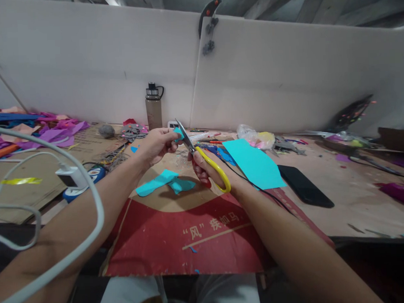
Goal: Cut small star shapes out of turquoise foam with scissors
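Between the thumb and fingers of my left hand [160, 144] is a small turquoise piece [178, 133], paper or felt, I cannot tell which. My right hand [204, 167] grips a pair of scissors [216, 162] with a yellow handle. Their blades point up and to the left, right beside the small piece. Below my hands, turquoise scraps [156, 182] lie on a red and brown cardboard sheet [192, 240]. A larger turquoise sheet [253, 163] rests to the right of my right hand.
A black phone [305, 186] lies right of the large sheet. Behind my left hand stands a bottle [154, 106] against the white partition [102, 57]. A white cable [99, 208] loops across the left foreground near a charger [71, 178]. Coloured scraps [52, 132] pile at far left.
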A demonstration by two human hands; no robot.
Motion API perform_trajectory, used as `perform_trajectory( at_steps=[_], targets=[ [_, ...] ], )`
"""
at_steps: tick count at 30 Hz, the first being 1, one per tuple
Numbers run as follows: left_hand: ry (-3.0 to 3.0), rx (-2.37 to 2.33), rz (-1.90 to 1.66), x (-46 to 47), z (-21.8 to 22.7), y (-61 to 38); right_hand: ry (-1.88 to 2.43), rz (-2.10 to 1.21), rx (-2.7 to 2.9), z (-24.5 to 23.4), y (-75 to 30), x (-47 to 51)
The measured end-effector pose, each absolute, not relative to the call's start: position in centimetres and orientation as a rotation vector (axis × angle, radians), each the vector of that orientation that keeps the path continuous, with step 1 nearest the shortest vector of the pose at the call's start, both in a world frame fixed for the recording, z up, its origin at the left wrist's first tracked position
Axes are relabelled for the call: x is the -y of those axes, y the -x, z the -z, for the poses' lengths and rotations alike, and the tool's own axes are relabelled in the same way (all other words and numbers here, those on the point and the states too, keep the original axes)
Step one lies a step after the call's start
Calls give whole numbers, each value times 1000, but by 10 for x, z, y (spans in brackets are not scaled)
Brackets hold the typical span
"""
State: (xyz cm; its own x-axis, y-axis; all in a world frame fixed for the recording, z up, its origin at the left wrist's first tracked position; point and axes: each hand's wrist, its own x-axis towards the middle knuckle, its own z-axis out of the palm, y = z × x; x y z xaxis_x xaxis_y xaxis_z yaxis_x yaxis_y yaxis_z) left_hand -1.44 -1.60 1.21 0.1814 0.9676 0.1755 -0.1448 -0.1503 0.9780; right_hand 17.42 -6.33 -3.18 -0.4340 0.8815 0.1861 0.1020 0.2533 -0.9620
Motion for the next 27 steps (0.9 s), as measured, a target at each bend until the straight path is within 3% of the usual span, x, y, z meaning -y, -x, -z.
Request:
perform_trajectory(
  at_steps=[27],
  targets=[
    [-1267, -873, -1295, 19, -15, 14, 933, -1289, 1667, 32, -173, 63]
  ],
)
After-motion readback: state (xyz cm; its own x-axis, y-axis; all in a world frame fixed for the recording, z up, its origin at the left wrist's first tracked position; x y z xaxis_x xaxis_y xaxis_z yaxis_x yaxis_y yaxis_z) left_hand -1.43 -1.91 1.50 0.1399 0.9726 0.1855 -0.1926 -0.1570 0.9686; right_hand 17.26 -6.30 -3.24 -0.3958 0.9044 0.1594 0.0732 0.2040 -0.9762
